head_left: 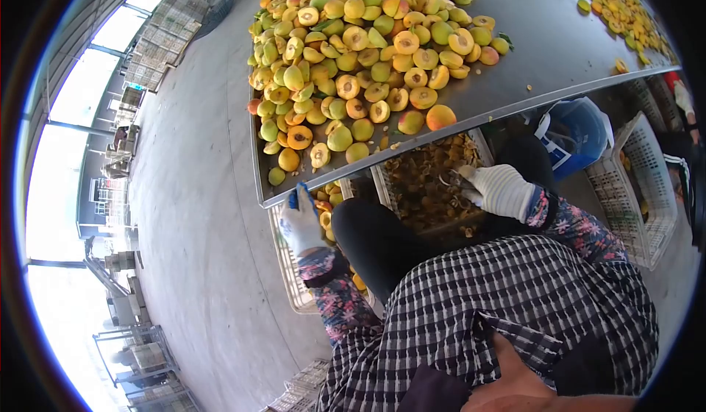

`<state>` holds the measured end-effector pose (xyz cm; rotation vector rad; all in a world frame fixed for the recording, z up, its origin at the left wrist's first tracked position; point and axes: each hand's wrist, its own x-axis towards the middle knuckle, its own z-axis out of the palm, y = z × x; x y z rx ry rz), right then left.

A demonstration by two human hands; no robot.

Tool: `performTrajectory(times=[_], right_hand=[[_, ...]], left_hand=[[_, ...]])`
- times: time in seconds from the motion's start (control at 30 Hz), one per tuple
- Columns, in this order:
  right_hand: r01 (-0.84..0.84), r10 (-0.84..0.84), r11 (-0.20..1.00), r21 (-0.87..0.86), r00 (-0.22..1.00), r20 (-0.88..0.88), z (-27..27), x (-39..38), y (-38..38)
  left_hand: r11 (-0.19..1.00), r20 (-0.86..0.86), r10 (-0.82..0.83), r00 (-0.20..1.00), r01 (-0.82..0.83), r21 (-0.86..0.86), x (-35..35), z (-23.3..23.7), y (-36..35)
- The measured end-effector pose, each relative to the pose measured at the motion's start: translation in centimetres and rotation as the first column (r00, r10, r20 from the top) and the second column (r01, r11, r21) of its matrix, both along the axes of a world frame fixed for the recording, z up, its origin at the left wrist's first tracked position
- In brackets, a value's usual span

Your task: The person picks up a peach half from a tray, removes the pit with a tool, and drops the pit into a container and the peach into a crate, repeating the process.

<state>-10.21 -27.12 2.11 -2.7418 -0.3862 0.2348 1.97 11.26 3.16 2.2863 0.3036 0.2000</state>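
Note:
My left hand (298, 221), in a white glove with blue fingertips, is at the near left corner of the metal table. Its fingers point upward, partly spread, with no fruit visible in them. Below it stands a pale plastic crate (285, 265) containing yellow fruit halves (325, 217). My right hand (500, 191), in a white knit glove, is closed around a small curved metal tool (446, 181). It hovers over a crate of brown pits (430, 184) under the table edge. A big heap of peaches (360, 51), many halved with their cavities showing, covers the table's left part.
The metal table (529, 81) has a raised rim. More fruit (625, 15) lies at its far right. A blue bucket (577, 136) and a pale crate (647, 184) stand to my right. Stacked crates (165, 33) line the concrete floor (198, 191) at left.

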Motion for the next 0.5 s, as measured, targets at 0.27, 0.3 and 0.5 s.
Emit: performTrajectory(times=[0.27,0.3,0.5], right_hand=[[-0.027,0.028,0.999,0.017,0.998,-0.060,1.6,0.5,1.6],[-0.024,0.025,1.000,0.018,0.997,-0.066,1.7,0.5,1.7],[0.013,-0.012,1.000,0.013,0.991,-0.131,1.3,-0.2,1.1]], left_hand=[[0.839,-0.132,-0.299,0.945,0.326,0.436,9.1,-1.3,-6.3],[0.834,-0.310,-0.259,0.915,0.374,0.406,10.1,-0.8,-8.1],[0.839,-0.332,-0.262,0.906,0.384,0.385,12.6,-3.3,-9.2]])
